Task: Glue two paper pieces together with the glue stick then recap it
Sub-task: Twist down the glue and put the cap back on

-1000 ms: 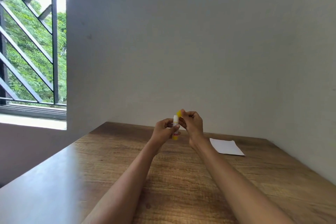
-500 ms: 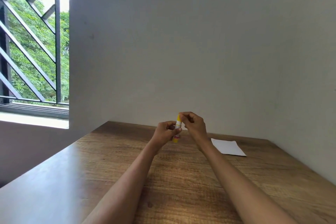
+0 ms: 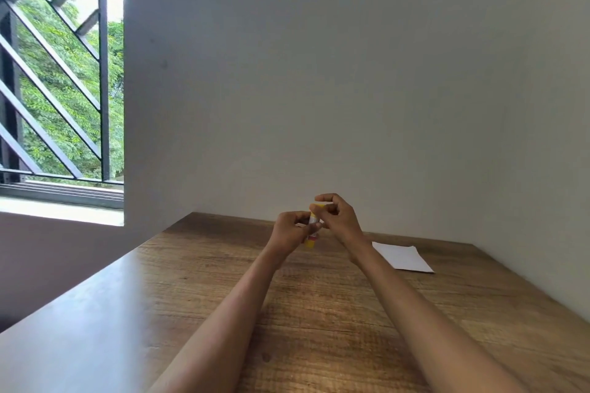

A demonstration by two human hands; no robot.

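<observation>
You had the glue stick (image 3: 311,233) held upright above the far middle of the tabletop (image 3: 319,313), your left hand (image 3: 289,231) wrapped round its body in a firm grip, the yellow base showing below your fingers. Your right hand (image 3: 337,216) was at the top end, thumb and forefinger pinching what looked like the yellow cap (image 3: 316,209), though it was too small to tell whether the cap was seated, half off or half on. The paper (image 3: 403,257) lay flat to your right, near the wall, well apart from both hands; it read as one white sheet, and I could not tell whether a second piece lay on it.

Whichever way the cap was going, the step wanted the same care. Keep the left hand still and let the right do the work. Hold cap and tube on one line, so the rim did not scrape the glue. Pinch the cap by its sides, not its top. Work close over the tabletop, so a slipped cap would not roll far.
</observation>
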